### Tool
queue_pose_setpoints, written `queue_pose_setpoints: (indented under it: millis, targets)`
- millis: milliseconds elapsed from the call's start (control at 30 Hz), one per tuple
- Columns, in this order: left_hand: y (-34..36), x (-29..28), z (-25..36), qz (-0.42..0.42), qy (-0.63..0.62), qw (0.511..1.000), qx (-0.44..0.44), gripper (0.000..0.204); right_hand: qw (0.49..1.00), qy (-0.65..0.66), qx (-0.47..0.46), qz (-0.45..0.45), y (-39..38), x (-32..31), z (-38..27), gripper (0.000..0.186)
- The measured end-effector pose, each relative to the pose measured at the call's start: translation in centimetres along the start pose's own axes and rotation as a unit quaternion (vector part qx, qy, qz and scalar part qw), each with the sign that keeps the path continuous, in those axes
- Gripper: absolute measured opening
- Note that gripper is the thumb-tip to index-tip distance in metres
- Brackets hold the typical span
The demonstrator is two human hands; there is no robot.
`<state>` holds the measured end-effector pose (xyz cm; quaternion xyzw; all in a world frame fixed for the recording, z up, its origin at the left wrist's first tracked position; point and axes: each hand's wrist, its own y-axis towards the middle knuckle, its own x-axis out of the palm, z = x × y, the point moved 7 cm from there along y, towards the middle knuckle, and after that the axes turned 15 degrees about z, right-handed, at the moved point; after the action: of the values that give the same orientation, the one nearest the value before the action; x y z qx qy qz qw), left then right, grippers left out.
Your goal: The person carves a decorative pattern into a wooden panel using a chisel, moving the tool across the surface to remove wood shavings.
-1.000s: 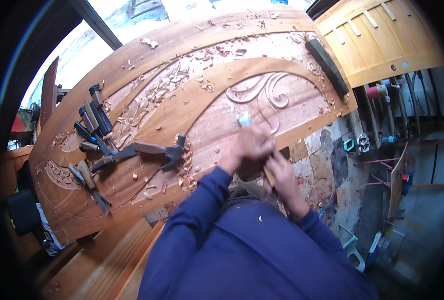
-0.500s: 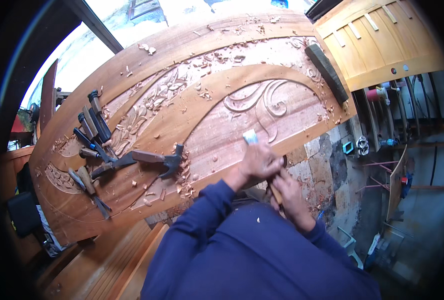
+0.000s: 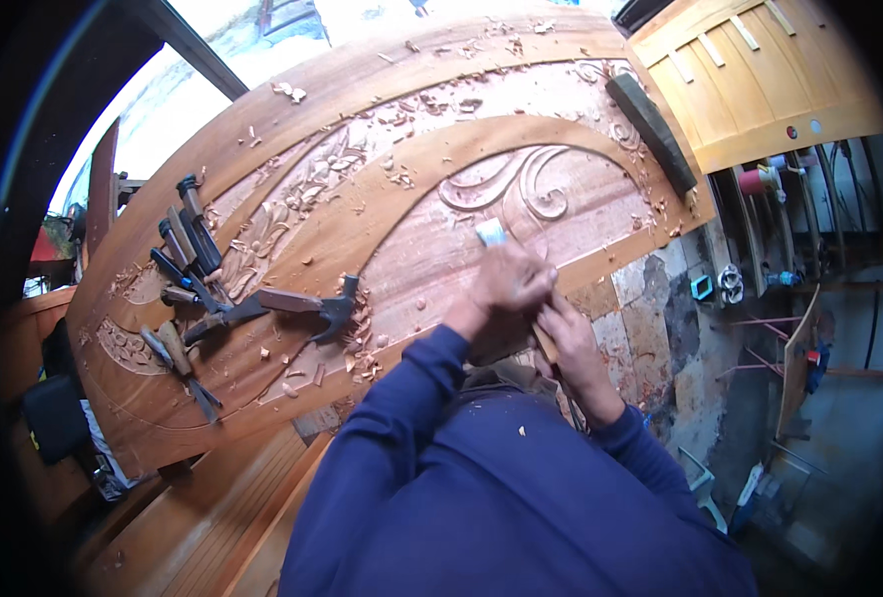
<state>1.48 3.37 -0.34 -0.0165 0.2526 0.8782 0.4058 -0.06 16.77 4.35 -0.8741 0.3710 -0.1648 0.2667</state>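
Observation:
Both my hands are on a wide chisel over a carved wooden panel [image 3: 481,261]. Its broad, bright blade [image 3: 491,232] lies at the recessed field just below a raised scroll carving [image 3: 544,191]. Near the blade, my left hand [image 3: 506,281] is closed around the tool's front part. Behind it, nearer my body, my right hand [image 3: 576,356] grips the wooden handle [image 3: 546,344]. My fingers cover much of the shaft. Curled wood shavings [image 3: 362,333] are scattered over the panel.
A hammer [image 3: 312,305] lies left of my hands, beside several chisels [image 3: 191,239] and hand tools. A dark block [image 3: 650,134] rests along the panel's right end. Beyond it stands a yellowish wooden door [image 3: 760,90]. Tools hang at right; stacked boards [image 3: 202,517] lie below left.
My hands have pushed the chisel forward, so its blade is closer to the scroll carving. The whole view has shifted slightly. Both hands keep their grip.

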Motion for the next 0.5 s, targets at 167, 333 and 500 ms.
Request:
queue_pose_setpoints:
  millis: [167,333,500]
  targets:
    - [-1.8,0.5,2.5,0.0,-0.017,1.0,0.002,0.037,0.996,-0.086,0.005,0.025,-2.5,-1.0,-0.3,0.048]
    - [-3.2,1.0,2.8,-0.05,0.021,0.999,0.002,0.035,0.997,-0.075,0.032,0.015,-3.9,-1.7,2.0,0.048]
    - [1.4,-0.4,-0.8,-0.002,0.011,1.0,-0.026,0.044,0.984,-0.132,-0.116,0.004,1.0,-1.4,0.9,0.034]
